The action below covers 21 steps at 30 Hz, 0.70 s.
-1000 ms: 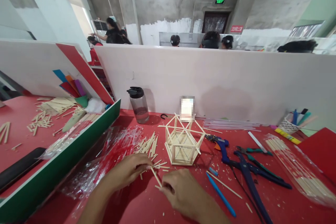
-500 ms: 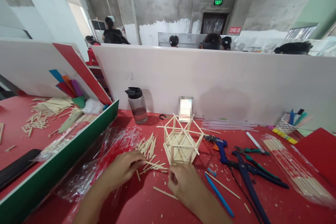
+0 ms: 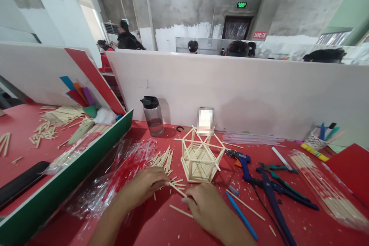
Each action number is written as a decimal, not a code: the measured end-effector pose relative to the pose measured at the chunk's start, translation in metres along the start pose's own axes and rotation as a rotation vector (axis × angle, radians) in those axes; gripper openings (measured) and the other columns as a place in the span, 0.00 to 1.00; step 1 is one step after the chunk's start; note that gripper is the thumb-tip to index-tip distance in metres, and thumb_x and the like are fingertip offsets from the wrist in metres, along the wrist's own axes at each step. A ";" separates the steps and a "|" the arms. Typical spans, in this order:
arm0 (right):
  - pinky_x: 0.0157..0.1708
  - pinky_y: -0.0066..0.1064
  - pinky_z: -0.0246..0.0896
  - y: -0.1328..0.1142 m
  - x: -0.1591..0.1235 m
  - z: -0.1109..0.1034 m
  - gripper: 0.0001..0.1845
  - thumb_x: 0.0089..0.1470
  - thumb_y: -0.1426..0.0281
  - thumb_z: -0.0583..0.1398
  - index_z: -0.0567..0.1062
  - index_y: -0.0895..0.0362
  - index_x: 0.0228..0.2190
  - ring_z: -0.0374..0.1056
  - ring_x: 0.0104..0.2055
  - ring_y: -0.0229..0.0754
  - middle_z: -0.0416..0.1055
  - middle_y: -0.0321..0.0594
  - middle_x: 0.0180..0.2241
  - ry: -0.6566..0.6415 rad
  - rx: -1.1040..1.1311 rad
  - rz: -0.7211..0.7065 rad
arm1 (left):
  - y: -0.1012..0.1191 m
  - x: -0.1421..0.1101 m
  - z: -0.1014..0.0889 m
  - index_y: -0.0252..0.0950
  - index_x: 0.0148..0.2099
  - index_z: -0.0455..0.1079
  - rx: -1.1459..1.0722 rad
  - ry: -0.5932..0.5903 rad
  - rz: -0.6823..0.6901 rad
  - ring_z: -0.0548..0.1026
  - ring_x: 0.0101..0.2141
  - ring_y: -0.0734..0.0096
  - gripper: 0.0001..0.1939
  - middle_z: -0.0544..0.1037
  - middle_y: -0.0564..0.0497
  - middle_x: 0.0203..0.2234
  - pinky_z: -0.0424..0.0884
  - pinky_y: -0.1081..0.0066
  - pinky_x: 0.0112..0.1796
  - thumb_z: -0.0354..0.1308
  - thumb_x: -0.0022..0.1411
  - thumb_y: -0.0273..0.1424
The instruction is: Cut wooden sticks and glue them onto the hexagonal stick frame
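Observation:
A short thin wooden stick (image 3: 177,189) slants between my hands. The fingers of my left hand (image 3: 150,185) are pinched on its upper left end. My right hand (image 3: 205,204) grips its lower right end, fingers curled. Another wooden stick (image 3: 180,210) lies on the red table below, reaching to the edge of my right hand. Just beyond my hands stands a six-sided wooden stick frame (image 3: 201,161) with a slatted floor and open sides. A pile of cut sticks (image 3: 163,159) lies behind my left hand.
Right of the frame lie a blue glue gun (image 3: 244,165), green-handled pliers (image 3: 281,168), a large dark-blue cutting tool (image 3: 272,196) and a blue pen (image 3: 242,215). Bagged sticks (image 3: 325,188) sit far right. A water bottle (image 3: 153,117) and a white partition (image 3: 245,88) stand behind.
The stick earlier held between both hands was lowered to the table by my right hand. My left hand took another stick from the pile side, and now both hands hold that one.

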State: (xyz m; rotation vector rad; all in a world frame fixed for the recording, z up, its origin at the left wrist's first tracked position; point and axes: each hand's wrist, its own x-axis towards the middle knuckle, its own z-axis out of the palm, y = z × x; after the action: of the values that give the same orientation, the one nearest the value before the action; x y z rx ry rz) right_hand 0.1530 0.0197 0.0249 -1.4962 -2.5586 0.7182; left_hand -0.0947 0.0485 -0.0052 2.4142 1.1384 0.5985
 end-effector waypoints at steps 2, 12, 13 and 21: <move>0.30 0.32 0.50 -0.003 -0.001 -0.001 0.20 0.64 0.64 0.54 0.81 0.57 0.29 0.74 0.33 0.45 0.80 0.45 0.31 -0.002 -0.001 0.009 | 0.001 0.000 -0.001 0.39 0.41 0.76 0.041 0.020 0.012 0.76 0.35 0.68 0.15 0.81 0.50 0.34 0.69 0.73 0.37 0.49 0.73 0.37; 0.36 0.29 0.55 0.004 -0.003 -0.018 0.21 0.66 0.69 0.49 0.79 0.57 0.32 0.73 0.36 0.42 0.79 0.43 0.31 0.003 0.123 0.024 | -0.026 -0.008 -0.004 0.40 0.49 0.77 0.348 0.385 -0.266 0.79 0.45 0.60 0.21 0.83 0.47 0.44 0.73 0.64 0.48 0.45 0.64 0.25; 0.36 0.28 0.56 0.006 -0.003 -0.020 0.20 0.65 0.71 0.49 0.79 0.57 0.31 0.73 0.34 0.40 0.78 0.41 0.28 -0.008 0.183 0.020 | -0.028 -0.008 -0.004 0.40 0.51 0.77 0.360 0.398 -0.260 0.78 0.48 0.58 0.22 0.82 0.46 0.48 0.72 0.61 0.50 0.45 0.63 0.25; 0.30 0.24 0.56 0.019 0.001 -0.013 0.20 0.66 0.68 0.48 0.76 0.57 0.29 0.67 0.23 0.35 0.73 0.34 0.21 -0.038 0.453 0.017 | 0.011 0.000 -0.009 0.41 0.51 0.75 -0.001 0.285 -0.029 0.77 0.45 0.66 0.13 0.81 0.49 0.43 0.71 0.66 0.48 0.54 0.70 0.38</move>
State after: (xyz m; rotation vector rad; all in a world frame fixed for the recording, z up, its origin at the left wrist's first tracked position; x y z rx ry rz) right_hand 0.1716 0.0325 0.0276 -1.3600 -2.2005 1.2357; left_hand -0.0924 0.0437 0.0085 2.3598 1.2804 0.9564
